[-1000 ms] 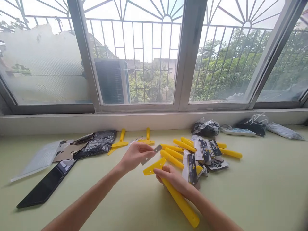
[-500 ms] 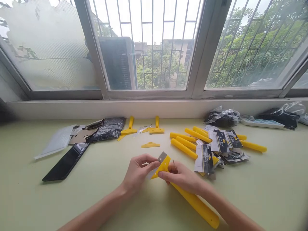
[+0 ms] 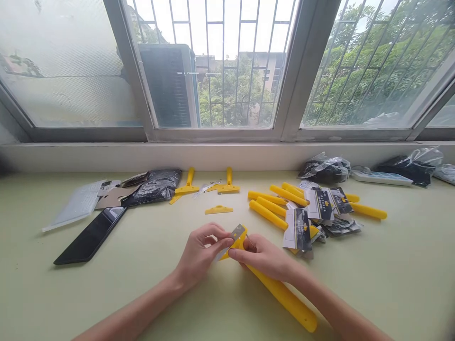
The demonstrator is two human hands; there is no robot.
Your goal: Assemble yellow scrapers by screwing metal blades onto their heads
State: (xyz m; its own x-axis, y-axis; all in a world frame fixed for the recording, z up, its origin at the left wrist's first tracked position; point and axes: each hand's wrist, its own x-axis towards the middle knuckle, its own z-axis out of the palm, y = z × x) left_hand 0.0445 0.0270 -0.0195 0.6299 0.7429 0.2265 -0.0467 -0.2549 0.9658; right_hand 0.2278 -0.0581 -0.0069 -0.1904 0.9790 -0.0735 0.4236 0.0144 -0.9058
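Observation:
My left hand [image 3: 202, 247] pinches a thin grey metal blade [image 3: 237, 231] between thumb and fingers. The blade lies against the wide yellow head of a scraper [image 3: 284, 294], slanting across it. Around the scraper's neck, just below the head, my right hand [image 3: 266, 255] is closed, its thumb on the yellow plastic. A thin, dark, rod-like piece sticks up by the right fingers; its kind I cannot tell. The long yellow handle runs down to the lower right, under the right hand. Beyond my hands a loose yellow blade cover plate [image 3: 219, 209] lies flat on the table.
Two yellow scrapers [image 3: 228, 182] lie near the sill beside small loose parts. On the right is a pile of yellow handles [image 3: 268, 215] and carded packs [image 3: 298, 229]. Black plastic bags [image 3: 324, 169] sit behind it. A long black piece [image 3: 90, 237] and a clear bag [image 3: 74, 203] lie left.
The blade has come over the scraper head, covering more of its yellow face. Both hands keep hold. The whole view has shifted slightly.

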